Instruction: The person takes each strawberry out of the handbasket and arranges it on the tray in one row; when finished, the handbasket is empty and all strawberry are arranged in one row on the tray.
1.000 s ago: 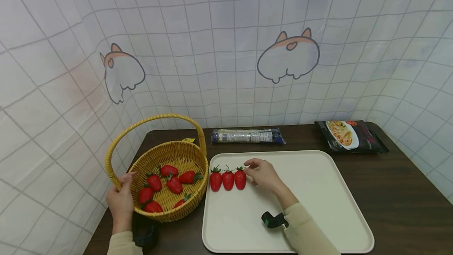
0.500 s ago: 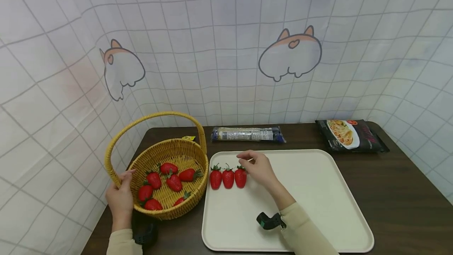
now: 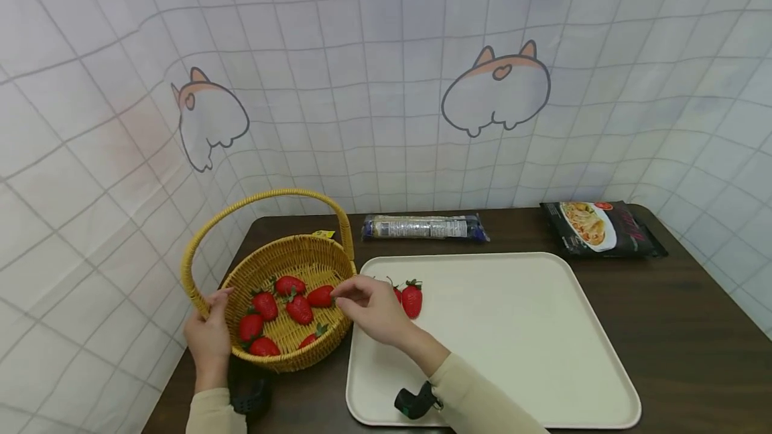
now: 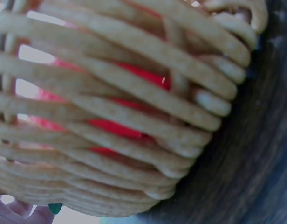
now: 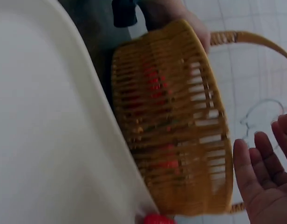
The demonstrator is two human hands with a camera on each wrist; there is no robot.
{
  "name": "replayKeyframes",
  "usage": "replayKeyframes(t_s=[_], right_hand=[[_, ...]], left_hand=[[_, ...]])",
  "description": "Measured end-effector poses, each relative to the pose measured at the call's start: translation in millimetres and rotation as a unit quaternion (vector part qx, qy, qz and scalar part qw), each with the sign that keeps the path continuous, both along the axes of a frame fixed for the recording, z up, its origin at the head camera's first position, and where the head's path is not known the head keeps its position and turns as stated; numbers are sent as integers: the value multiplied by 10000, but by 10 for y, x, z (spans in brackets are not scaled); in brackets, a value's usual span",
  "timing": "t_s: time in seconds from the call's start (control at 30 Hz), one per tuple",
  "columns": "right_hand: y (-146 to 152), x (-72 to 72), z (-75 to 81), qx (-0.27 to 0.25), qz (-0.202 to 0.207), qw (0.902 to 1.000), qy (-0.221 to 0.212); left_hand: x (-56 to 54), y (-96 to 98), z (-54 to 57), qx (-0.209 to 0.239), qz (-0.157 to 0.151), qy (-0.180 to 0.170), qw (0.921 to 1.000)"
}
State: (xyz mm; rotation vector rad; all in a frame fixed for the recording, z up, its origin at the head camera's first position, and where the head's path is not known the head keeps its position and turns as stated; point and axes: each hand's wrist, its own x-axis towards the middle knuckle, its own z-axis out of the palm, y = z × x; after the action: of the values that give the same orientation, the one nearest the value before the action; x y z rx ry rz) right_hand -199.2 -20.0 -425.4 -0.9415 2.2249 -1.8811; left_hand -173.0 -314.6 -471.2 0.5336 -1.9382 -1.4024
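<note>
My left hand (image 3: pixel 208 340) grips the left side of a yellow wicker basket (image 3: pixel 322 348), where its tall handle meets the rim. Several red strawberries with green leaves lie inside. My right hand (image 3: pixel 380 313) is over the basket's right rim, its fingertips close to the leafy end of a strawberry (image 3: pixel 320 296). In the right wrist view the fingers of the right hand (image 5: pixel 264 179) are apart and hold nothing. On the white tray (image 3: pixel 512 333), strawberries (image 3: pixel 412 301) stand in a row at the upper left, partly hidden behind the right hand. The left wrist view shows the basket's woven wall (image 4: pixel 111 102) up close.
A long blue-ended packet (image 3: pixel 425 227) lies behind the tray on the dark table (image 3: pixel 675 327). At the back right is a black food packet (image 3: pixel 603 230). A small yellow item (image 3: pixel 324 234) shows behind the basket. A white gridded cloth (image 3: pixel 392 86) forms the backdrop.
My right hand has moved left, from beside the rightmost strawberry on the tray to over the basket's right rim. The left hand keeps its grip on the basket.
</note>
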Motion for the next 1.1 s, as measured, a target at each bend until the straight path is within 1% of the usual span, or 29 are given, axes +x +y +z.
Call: replayKeyframes(t_s=[0.07,0.1,0.2,0.3,0.43,0.53,0.63,0.8,0.93,1.1], right_hand=[[-111,-1,-1,-44,272,9996,111],[-169,-25,-28,-38,406,9991,129],[-329,-152,-131,99,693,9974,151],[-427,-241,-102,344,901,9953,119],[-533,-373,-96,674,1067,9920,8],[-586,-450,-113,890,1082,9901,-103],[-626,-505,-138,1039,1029,9891,-198],[-686,-581,-148,1340,756,9877,-280],[-721,-658,-131,1579,589,9850,-368],[-780,-741,-92,1940,697,9777,-409]], left_hand=[[0,6,-10,31,-24,-4,10000],[1,6,-18,34,-17,-11,10000],[-1,-3,-46,12,-14,-20,10000],[-2,-5,-65,-1,18,-28,10000],[6,4,-75,16,62,-11,10000],[9,16,-84,24,51,-13,10000],[14,22,-93,62,27,-98,9999],[25,2,-91,227,26,-153,9996],[-3,-15,-66,336,-13,-128,9994],[-50,-34,-18,272,-18,-152,9995]])
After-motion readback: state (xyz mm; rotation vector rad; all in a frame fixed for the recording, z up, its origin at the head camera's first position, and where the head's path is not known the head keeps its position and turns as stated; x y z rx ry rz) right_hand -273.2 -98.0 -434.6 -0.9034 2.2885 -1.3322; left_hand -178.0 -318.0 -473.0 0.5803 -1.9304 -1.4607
